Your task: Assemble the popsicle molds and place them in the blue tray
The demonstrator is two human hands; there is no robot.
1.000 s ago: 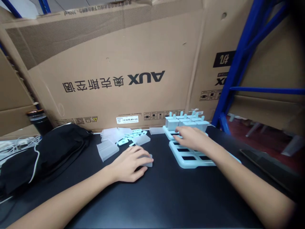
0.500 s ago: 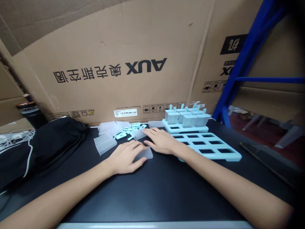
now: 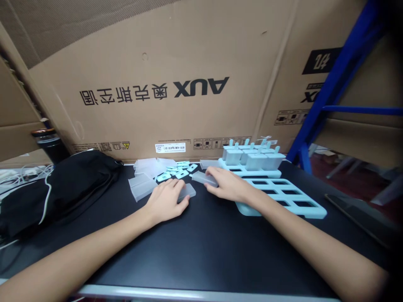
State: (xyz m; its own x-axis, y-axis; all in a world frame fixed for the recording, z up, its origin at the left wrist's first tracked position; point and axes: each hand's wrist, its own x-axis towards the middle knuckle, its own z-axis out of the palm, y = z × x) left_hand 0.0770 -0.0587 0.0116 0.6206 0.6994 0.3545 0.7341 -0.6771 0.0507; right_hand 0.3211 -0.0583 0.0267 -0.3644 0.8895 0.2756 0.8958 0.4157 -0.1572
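Note:
My right hand (image 3: 229, 184) pinches a translucent popsicle mold (image 3: 201, 178) between thumb and fingers, its far end pointing left. My left hand (image 3: 167, 200) is closed over another translucent mold (image 3: 189, 191) lying on the table, fingers on top and thumb at the near side. Behind the hands lies a pile of light blue popsicle sticks (image 3: 176, 170). More loose molds (image 3: 142, 186) sit left of the pile. Under my right forearm is a light blue rack (image 3: 283, 193) with rectangular openings. Behind it, a second blue rack (image 3: 273, 173) holds several upright molds with sticks.
A large cardboard box (image 3: 151, 121) stands along the back of the black table (image 3: 201, 251). At left are a black cloth bag (image 3: 78, 180), a dark bottle (image 3: 50, 144) and white cables. A dark flat object (image 3: 352, 218) lies at right, near a blue metal frame (image 3: 317, 109).
My right hand has taken hold of a mold beside the stick pile and drawn it right, toward me. My left hand has stayed on its mold. The camera view has shifted slightly.

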